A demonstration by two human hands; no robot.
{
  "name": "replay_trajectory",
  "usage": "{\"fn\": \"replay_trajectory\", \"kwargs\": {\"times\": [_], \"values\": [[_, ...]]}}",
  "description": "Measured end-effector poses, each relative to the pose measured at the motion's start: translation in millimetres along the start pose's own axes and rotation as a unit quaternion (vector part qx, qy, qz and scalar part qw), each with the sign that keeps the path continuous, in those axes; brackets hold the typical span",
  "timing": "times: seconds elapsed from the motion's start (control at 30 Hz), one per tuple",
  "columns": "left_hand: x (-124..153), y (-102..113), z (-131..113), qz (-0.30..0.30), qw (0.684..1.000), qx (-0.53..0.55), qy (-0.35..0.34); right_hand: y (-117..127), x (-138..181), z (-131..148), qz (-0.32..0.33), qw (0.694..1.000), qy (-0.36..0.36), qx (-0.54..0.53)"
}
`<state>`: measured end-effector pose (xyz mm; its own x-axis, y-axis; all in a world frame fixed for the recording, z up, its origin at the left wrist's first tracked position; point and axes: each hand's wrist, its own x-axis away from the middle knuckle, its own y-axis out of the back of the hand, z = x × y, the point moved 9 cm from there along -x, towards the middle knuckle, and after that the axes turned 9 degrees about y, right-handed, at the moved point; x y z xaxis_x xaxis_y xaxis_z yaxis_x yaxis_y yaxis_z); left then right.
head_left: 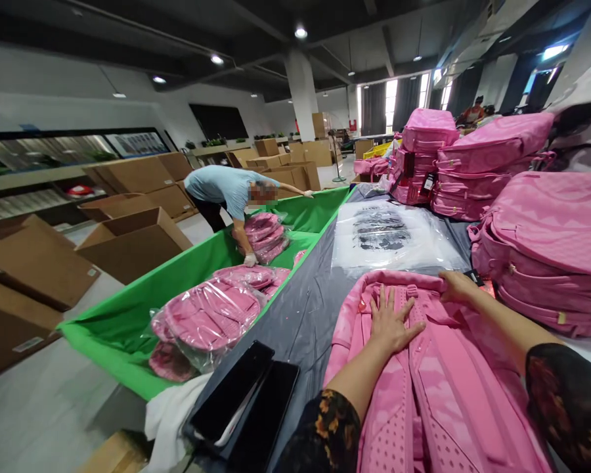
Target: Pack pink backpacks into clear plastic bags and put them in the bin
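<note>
A pink backpack (453, 387) lies on the grey-covered table in front of me, its straps and padded back facing up. My left hand (393, 322) rests flat on its upper part, fingers spread. At the top right edge of the same backpack is my right hand (458, 287); its fingers curl over the rim, partly hidden. Just beyond the backpack lies a stack of clear plastic bags (394, 230) with dark print. To the right, more pink backpacks (556, 243) are piled up, close to my right forearm.
A green fabric-lined trough (142, 309) runs along the table's left side, holding pink backpacks in clear plastic (211, 312). A person in a light blue shirt (221, 187) bends over it. Two black phones (263, 417) lie at the near table edge. Cardboard boxes (132, 243) stand left.
</note>
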<state>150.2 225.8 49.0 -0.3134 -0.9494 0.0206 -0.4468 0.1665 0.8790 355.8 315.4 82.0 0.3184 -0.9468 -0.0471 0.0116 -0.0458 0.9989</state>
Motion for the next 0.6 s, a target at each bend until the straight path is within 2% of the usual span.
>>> {"fn": "replay_trajectory", "kwargs": {"times": [0.07,0.13,0.2,0.27,0.3,0.37,0.43,0.5,0.6], "values": [[-3.7,1.1,-0.1,-0.003,1.0,-0.006,0.014,9.0,11.6,12.2,-0.019,1.0,0.01,0.006],[-2.5,2.4,-2.0,-0.013,1.0,-0.016,0.017,15.3,37.3,36.9,-0.038,0.999,0.023,0.01],[-0.9,4.5,-4.4,-0.029,0.999,-0.029,0.017,16.1,74.8,78.1,-0.056,0.997,0.061,0.001],[-2.8,7.9,-7.4,-0.037,0.998,-0.046,0.017,12.9,117.2,131.5,-0.081,0.988,0.131,-0.023],[-5.1,9.9,-9.5,-0.032,0.998,-0.058,0.016,10.3,137.0,158.4,-0.094,0.98,0.172,-0.038],[-9.5,15.2,-15.7,-0.003,0.996,-0.085,0.007,-1.0,164.4,195.1,-0.089,0.974,0.204,-0.052],[-5.5,23.1,-24.1,0.037,0.994,-0.104,-0.017,-13.7,173.9,209.2,-0.068,0.977,0.193,-0.05],[16.2,31.9,-33.6,0.079,0.989,-0.111,-0.057,-21.2,172.0,207.4,-0.068,0.983,0.167,-0.043],[87.3,37.5,-53.4,0.151,0.967,-0.091,-0.184,-25.7,165.6,204.1,-0.091,0.983,0.157,-0.041]]}}
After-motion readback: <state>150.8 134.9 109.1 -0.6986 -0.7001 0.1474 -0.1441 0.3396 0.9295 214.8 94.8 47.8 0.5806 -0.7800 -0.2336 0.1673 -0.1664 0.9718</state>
